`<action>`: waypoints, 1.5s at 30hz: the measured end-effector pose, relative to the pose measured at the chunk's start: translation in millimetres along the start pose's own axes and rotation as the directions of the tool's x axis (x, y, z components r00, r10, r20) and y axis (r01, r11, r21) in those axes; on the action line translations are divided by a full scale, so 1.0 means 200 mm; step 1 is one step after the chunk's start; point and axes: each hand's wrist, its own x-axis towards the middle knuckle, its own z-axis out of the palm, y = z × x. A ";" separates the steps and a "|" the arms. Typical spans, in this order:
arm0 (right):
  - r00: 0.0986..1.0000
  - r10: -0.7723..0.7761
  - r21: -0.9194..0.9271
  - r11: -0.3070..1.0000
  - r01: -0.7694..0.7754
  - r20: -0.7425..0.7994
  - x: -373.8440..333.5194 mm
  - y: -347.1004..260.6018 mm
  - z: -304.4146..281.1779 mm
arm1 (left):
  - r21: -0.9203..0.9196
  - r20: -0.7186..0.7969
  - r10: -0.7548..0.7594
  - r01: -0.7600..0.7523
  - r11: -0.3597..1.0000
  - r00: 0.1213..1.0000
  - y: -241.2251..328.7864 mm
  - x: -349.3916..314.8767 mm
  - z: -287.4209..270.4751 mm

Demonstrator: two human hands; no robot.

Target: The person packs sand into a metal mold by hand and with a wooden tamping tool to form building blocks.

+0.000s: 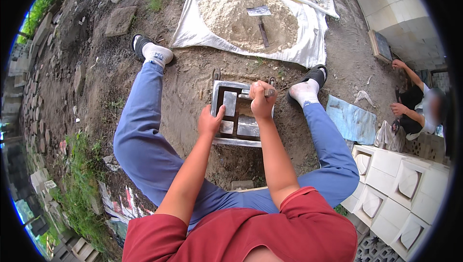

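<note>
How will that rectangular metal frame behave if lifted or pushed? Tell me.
The metal frame is probably stiff, given its straight metal sides. It may feel heavy for its size, with grey blocks set inside. Lying flat on the dirt ground, it seems likelier to drag than to roll or tip.

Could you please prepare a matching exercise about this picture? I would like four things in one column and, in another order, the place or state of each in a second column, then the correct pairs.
Things:
1. Metal frame
2. Flat-bladed tool
3. Blue sheet
4. Right hand

Places or states:
A. Lying on the pale heap
B. Closed around a handle-like piece
C. Between the two legs
D. Just outside the right leg

Pairs: 1-C, 2-A, 3-D, 4-B
</note>
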 end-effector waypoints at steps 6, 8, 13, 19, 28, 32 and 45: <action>1.000 0.028 -0.130 0.991 -0.028 -0.002 -0.01 0.16 -0.05 | 0.022 0.040 -0.031 0.030 0.999 0.999 0.05 -0.01 0.02; 0.996 0.080 -0.020 0.997 -0.080 -0.029 0.01 -0.01 0.04 | 0.035 0.008 -0.017 0.017 0.999 1.000 -0.02 -0.01 0.01; 0.996 -0.084 -0.242 0.967 0.077 -0.022 -0.04 0.11 -0.08 | 0.006 0.000 0.030 -0.030 1.000 1.000 0.04 -0.02 0.07; 0.998 0.056 -0.074 0.996 -0.055 0.009 -0.02 0.09 -0.02 | -0.018 0.031 -0.011 0.012 1.000 0.999 0.02 -0.02 0.03; 0.987 -0.114 -0.251 0.958 0.139 0.111 -0.09 0.18 -0.06 | 0.009 0.002 0.051 -0.051 0.999 0.999 0.01 -0.01 0.04; 0.997 0.079 -0.107 0.991 -0.082 -0.025 -0.06 0.17 -0.08 | -0.001 -0.001 0.027 -0.027 1.000 1.000 0.05 -0.03 0.05; 0.964 -0.140 0.059 0.990 0.130 0.227 0.02 -0.30 -0.07 | -0.027 0.013 0.010 -0.010 1.000 1.000 0.03 -0.02 0.04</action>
